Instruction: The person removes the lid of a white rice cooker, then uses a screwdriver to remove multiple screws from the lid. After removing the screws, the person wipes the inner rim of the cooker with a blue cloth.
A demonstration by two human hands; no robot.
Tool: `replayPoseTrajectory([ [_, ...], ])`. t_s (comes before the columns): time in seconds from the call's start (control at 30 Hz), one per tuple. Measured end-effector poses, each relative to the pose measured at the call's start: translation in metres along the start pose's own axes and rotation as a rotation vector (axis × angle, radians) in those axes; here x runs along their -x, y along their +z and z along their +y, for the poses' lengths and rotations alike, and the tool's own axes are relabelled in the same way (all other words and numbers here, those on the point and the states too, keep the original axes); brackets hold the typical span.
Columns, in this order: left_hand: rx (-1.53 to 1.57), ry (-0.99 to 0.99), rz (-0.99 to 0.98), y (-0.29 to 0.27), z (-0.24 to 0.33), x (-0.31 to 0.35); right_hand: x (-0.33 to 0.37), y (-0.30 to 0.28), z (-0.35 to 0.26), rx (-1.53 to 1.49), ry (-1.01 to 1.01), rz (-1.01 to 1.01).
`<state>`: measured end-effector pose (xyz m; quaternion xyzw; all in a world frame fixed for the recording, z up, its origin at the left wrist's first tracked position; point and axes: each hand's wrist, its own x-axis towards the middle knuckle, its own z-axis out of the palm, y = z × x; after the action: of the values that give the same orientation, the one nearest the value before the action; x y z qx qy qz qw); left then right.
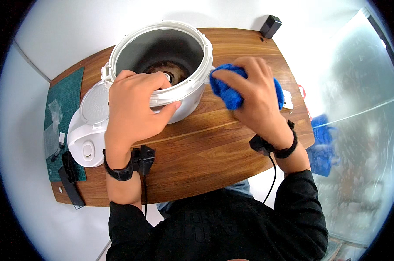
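A white rice cooker body stands on the wooden table, its lid swung down to the left. Inside, the grey wall leads down to a brown-stained bottom with a round piece in its middle. My left hand grips the cooker's near rim, fingers over the edge and thumb on the outside. In my right hand is a bunched blue cloth, held just right of the cooker, above the table. The palm hides part of the cloth.
A green cutting mat lies at the table's left, with a clear plastic bag and a black strap on it. A black box-shaped object stands at the far right corner. Frosted glass rises beyond the right edge.
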<state>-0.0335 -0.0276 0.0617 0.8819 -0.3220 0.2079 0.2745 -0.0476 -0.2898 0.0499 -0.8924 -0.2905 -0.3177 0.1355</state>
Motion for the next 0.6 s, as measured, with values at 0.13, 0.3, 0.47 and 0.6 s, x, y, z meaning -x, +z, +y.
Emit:
replayPoseTrajectory([
  [0.13,-0.014,0.034,-0.008,-0.008,0.001,0.001,-0.005,-0.005,0.006,-0.003,0.015,0.02],
  [0.3,-0.058,0.049,0.074,0.01,0.018,0.003,-0.007,0.004,-0.006,0.019,-0.063,0.035],
  [0.47,-0.139,-0.007,0.079,0.026,0.029,0.0,-0.015,0.002,-0.018,0.056,-0.197,0.024],
  [0.6,-0.141,0.008,0.105,0.027,0.025,-0.001,-0.015,0.004,-0.022,0.02,-0.238,-0.004],
])
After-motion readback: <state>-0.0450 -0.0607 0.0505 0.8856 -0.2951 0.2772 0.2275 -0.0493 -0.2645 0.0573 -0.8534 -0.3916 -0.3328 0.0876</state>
